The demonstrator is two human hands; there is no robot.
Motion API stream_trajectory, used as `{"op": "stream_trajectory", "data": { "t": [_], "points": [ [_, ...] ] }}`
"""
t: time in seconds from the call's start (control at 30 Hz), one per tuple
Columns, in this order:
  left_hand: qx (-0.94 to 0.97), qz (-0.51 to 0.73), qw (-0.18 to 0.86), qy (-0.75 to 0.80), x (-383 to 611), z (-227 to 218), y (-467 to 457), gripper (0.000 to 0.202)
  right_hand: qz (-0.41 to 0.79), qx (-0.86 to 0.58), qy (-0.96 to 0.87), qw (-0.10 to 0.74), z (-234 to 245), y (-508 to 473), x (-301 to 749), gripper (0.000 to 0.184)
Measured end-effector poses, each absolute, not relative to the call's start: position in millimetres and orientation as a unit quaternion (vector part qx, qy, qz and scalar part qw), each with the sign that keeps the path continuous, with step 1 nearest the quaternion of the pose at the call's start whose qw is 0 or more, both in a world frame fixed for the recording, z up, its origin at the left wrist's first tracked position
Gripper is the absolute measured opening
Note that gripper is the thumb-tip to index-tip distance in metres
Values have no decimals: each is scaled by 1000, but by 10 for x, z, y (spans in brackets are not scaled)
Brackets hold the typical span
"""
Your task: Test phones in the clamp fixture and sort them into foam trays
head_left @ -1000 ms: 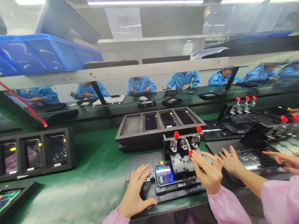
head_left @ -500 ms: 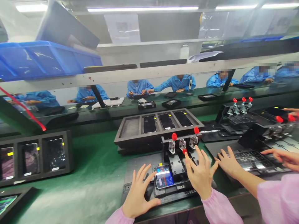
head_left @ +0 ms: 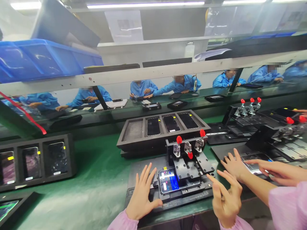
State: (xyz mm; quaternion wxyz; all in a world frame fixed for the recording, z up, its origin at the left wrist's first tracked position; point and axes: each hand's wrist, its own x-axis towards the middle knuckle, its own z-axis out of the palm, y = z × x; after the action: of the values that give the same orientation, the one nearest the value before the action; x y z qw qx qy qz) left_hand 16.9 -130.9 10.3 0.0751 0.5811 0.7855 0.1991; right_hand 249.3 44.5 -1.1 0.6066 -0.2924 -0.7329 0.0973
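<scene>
A black clamping jig (head_left: 189,179) sits on the bench in front of me, with red-tipped toggle levers (head_left: 188,147) at its back. A phone (head_left: 168,180) with a lit blue and red screen lies in the jig's front nest. My left hand (head_left: 142,195) rests open with fingers spread on the jig's base, its fingertips beside the phone's left edge. My right hand (head_left: 225,199) hovers open just right of the jig, palm turned toward me, holding nothing.
A black tray (head_left: 163,131) with phones in three slots stands behind the jig. Another tray (head_left: 35,161) of phones is at left. A co-worker's hands (head_left: 251,167) in pink sleeves work at a second jig (head_left: 271,153) on the right. Workers in blue sit across the conveyor.
My right hand has left the middle red lever and drawn back down to the right of the jig. The co-worker's far hand moved left over their own fixture.
</scene>
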Motion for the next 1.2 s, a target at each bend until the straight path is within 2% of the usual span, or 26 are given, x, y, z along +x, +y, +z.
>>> {"op": "stream_trajectory", "data": {
  "t": [0.13,0.23,0.37,0.47,0.57,0.83,1.2],
  "points": [
    [545,224,73,805,92,36,-1434,83,84,-316,-715,618,-217,454,2625,20],
    [496,249,55,830,-42,-67,-1572,67,79,-351,-703,613,-374,488,2671,16],
    [402,319,29,858,-339,-324,-1812,54,111,-415,-675,601,-591,561,2649,30],
    [346,324,54,879,-534,-551,-1947,54,147,-429,-692,562,-692,603,2595,41],
    [351,291,54,888,-610,-683,-1986,56,170,-450,-708,518,-708,610,2559,45],
    [359,276,19,891,-581,-693,-1967,55,227,-506,-704,444,-719,607,2585,53],
    [371,277,4,886,-589,-705,-1969,52,202,-484,-707,474,-715,602,2569,52]
  ]
}}
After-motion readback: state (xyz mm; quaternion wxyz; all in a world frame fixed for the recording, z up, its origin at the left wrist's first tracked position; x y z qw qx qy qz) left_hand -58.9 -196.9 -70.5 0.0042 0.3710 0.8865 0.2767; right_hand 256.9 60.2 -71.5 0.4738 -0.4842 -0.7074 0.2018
